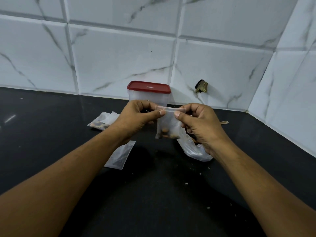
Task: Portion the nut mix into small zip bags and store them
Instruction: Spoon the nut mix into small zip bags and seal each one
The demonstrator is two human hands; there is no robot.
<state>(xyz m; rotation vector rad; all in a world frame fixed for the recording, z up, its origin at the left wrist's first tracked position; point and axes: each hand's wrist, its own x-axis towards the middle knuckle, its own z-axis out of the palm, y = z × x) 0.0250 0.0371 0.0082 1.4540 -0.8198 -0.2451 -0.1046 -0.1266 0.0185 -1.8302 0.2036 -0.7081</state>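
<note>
A small clear zip bag (168, 124) with a few nuts at its bottom hangs above the black counter. My left hand (136, 117) pinches the left end of its zip strip, and my right hand (200, 124) pinches the right end. Behind them stands a clear plastic container (148, 95) with a red lid on it. Two filled small bags lie on the counter: one at the left (100, 122), another under my left wrist (119, 156). A larger crumpled plastic bag (193, 149) lies under my right hand.
The black counter (153, 194) carries scattered crumbs. White marble-look tiled walls close the back and right side. A wooden stick (224, 123) lies behind my right hand. There is a broken hole in the wall tile (201, 86).
</note>
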